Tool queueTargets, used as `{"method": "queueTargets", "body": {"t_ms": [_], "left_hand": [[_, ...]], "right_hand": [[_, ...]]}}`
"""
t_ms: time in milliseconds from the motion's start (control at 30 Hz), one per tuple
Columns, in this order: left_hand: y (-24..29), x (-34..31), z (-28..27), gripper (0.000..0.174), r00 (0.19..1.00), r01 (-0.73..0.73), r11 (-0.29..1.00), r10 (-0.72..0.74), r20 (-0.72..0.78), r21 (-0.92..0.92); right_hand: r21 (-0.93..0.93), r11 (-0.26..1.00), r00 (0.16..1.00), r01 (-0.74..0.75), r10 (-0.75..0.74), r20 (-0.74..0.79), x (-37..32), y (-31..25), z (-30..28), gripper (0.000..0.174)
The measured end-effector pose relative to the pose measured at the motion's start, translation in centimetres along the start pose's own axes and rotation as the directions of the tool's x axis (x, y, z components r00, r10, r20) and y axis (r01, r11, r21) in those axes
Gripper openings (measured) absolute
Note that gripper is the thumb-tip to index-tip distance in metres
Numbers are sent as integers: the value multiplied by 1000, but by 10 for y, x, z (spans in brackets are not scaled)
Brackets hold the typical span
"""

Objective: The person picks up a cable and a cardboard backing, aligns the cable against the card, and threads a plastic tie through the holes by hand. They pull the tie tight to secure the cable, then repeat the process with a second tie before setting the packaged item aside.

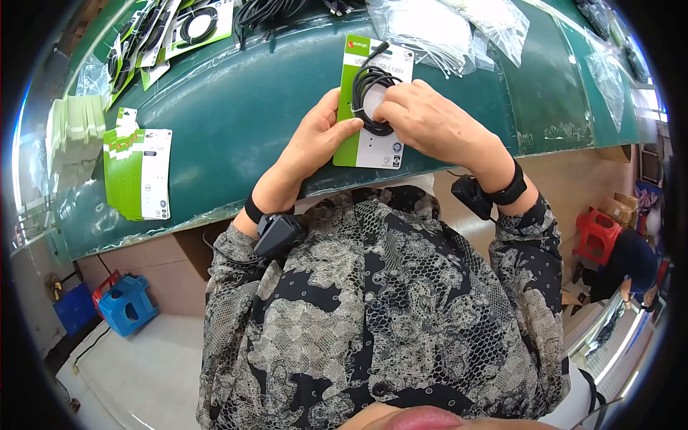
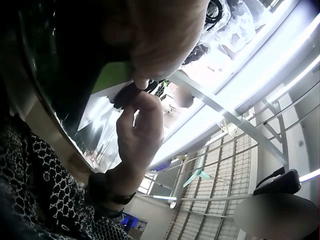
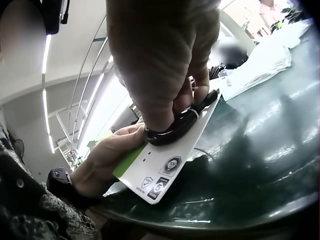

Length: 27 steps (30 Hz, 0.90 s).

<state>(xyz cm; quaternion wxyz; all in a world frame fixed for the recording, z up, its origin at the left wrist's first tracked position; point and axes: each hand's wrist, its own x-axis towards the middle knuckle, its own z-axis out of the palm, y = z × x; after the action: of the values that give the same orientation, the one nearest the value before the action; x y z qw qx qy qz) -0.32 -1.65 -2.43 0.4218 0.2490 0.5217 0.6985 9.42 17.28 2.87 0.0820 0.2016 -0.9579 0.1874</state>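
A green-and-white cable card [image 1: 380, 155] is held at the table's near edge, with a coiled black cable [image 1: 362, 87] on its front. My left hand [image 1: 313, 140] grips the card's left edge, its thumb lying on the front beside the coil. On the coil's right side, the curled fingers of my right hand [image 1: 438, 123] pinch the cable. A thin white tie [image 3: 195, 113] circles the coil in the right wrist view, close to the right fingers. One cable plug [image 1: 380, 49] points up past the card's top. My right fingertips are partly hidden behind the hand.
On the green table [image 1: 222, 100], a stack of printed cards [image 1: 125, 179] lies at left, beside another card stack [image 1: 75, 118]. Carded cables [image 1: 193, 29], loose black cables [image 1: 279, 13] and bags of white ties [image 1: 423, 29] lie along the back. A blue stool [image 1: 129, 304] stands below left.
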Motion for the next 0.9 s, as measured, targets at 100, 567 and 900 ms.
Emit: {"method": "queueTargets", "body": {"t_ms": [100,567,900], "left_hand": [[2,1,1,31,999,40,998,-40,9,40],[-6,4,-6,19,995,73,993,-78,-62,-89],[-2,3,-2,20,997,25,999,-27,-71,-26]], "right_hand": [[-104,994,998,26,-20,54,1,-4,-3,16],[-290,927,966,236,-190,177,2,-11,6,10],[-64,997,979,31,-43,-198,13,-4,0,37]]}}
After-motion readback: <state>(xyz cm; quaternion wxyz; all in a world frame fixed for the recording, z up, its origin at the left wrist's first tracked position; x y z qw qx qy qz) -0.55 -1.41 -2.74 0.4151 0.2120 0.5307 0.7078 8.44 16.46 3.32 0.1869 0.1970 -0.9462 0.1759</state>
